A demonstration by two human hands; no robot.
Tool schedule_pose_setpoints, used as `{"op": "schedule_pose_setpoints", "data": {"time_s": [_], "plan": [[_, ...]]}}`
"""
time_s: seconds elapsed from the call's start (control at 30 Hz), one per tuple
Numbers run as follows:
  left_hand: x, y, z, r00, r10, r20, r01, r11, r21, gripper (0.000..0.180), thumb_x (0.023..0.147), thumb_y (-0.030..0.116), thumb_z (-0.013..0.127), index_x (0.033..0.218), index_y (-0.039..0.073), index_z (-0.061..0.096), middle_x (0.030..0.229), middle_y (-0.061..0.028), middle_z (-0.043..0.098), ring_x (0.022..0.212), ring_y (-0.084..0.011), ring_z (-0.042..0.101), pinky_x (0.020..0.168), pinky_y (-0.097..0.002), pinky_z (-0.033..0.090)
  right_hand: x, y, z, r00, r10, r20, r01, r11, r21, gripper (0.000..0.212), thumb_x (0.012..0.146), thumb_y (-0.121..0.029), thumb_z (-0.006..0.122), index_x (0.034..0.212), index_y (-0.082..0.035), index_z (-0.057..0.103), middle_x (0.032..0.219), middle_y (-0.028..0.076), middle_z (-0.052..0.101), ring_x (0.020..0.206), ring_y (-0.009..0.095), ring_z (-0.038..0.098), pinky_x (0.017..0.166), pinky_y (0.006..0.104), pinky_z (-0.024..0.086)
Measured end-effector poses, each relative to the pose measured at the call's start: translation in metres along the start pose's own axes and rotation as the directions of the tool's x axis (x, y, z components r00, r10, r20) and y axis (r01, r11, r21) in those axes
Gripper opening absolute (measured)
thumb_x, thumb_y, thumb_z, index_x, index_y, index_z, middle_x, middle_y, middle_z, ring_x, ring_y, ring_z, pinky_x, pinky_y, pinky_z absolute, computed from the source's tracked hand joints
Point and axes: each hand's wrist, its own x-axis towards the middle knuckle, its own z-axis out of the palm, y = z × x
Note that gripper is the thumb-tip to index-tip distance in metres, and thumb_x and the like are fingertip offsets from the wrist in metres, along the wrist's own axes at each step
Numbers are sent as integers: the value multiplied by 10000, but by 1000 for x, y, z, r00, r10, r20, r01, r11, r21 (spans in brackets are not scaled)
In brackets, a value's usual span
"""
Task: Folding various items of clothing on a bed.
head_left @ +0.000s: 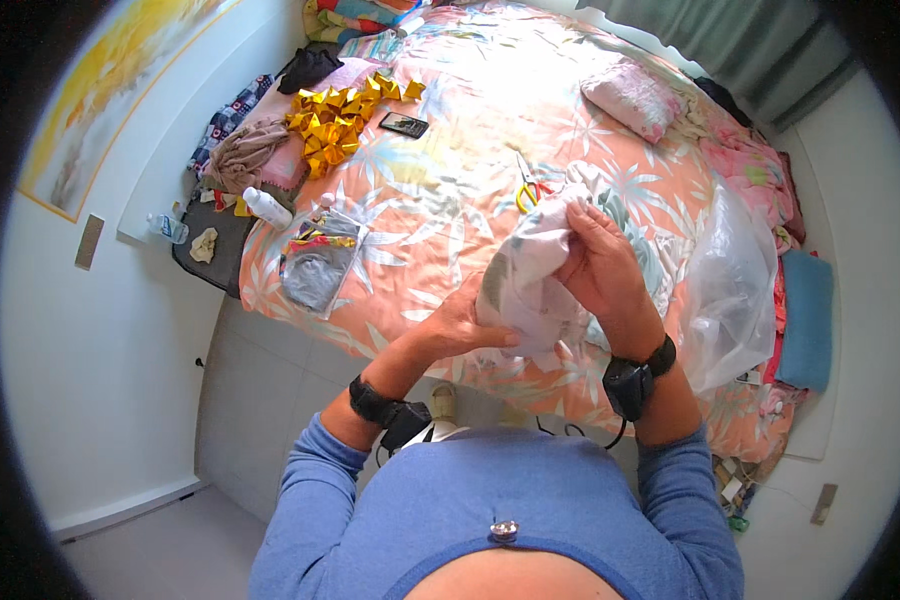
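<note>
Both hands hold a thin, pale pink-white piece of cloth [522, 262] above the near edge of the bed. My left hand [463, 322] grips its lower left side, the thumb lying across the fabric. Fingers pinched at the cloth's upper right corner, my right hand [602, 262] pulls it up a little. Just beyond the cloth lie scissors [527, 190] with yellow and red handles, blades pointing away. Pale green and white fabric [615, 205] is bunched on the bed behind my right hand, partly hidden by it.
A clear plastic bag [730, 290] stands on the bed at right, beside a blue cushion [806, 320]. Toward the left are a packet of grey fabric [315, 275], a white bottle [267, 208], a phone [403, 124] and a shiny gold ribbon heap [335, 120]. A pillow [632, 97] lies farther back.
</note>
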Motion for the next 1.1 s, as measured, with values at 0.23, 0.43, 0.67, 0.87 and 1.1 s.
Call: {"op": "schedule_pose_setpoints", "data": {"time_s": [0.23, 0.43, 0.67, 0.87, 1.1], "plan": [[14, 28, -11, 891, -326, -316, 154, 871, -466, 381, 1008, 310, 493, 1273, 38, 504, 1149, -78, 613, 1031, -176, 604, 870, -339, 518, -1, -4, -8, 991, -97, 95, 128, 904, -407, 344, 1025, -241, 449, 1224, 21, 547, 1137, 150, 646, 1034, 238, 649, 891, 365, 525], [19, 66, -41, 910, -197, -364, -100, 750, -654, 392, 1005, 328, 485, 1260, 30, 505, 1168, -109, 607, 1048, -227, 618, 914, -390, 512, -22, 20, -66, 998, 43, 46, 8, 640, -768, 342, 911, -135, 661, 1205, 19, 580, 1132, 83, 635, 1064, 155, 597, 911, 317, 507], [17, 73, -40, 919, -180, -350, -113, 731, -673, 427, 1012, 331, 460, 1306, 22, 462, 1209, -125, 596, 1113, -253, 597, 954, -416, 499, -32, 43, -58, 954, 181, 239, -5, 808, -589, 435, 909, -174, 671, 1272, 22, 535, 1205, 68, 605, 1098, 149, 573, 946, 314, 478], [22, 64, -41, 919, -212, -334, -43, 785, -617, 455, 1011, 355, 452, 1313, 15, 466, 1228, -129, 591, 1130, -253, 591, 974, -412, 487, -24, 41, -35, 995, -89, 52, 103, 833, -544, 238, 955, -149, 604, 1118, 13, 666, 926, 30, 686, 872, 108, 614, 812, 281, 499], [12, 59, -70, 845, -239, -479, -16, 884, -467, 371, 1009, 298, 491, 1242, 11, 520, 1152, -108, 616, 1035, -202, 614, 893, -353, 513, -30, 3, -22, 940, -339, 50, 233, 527, -817, 227, 955, -165, 613, 843, 25, 667, 766, 8, 623, 718, 77, 553, 657, 230, 446]]}}
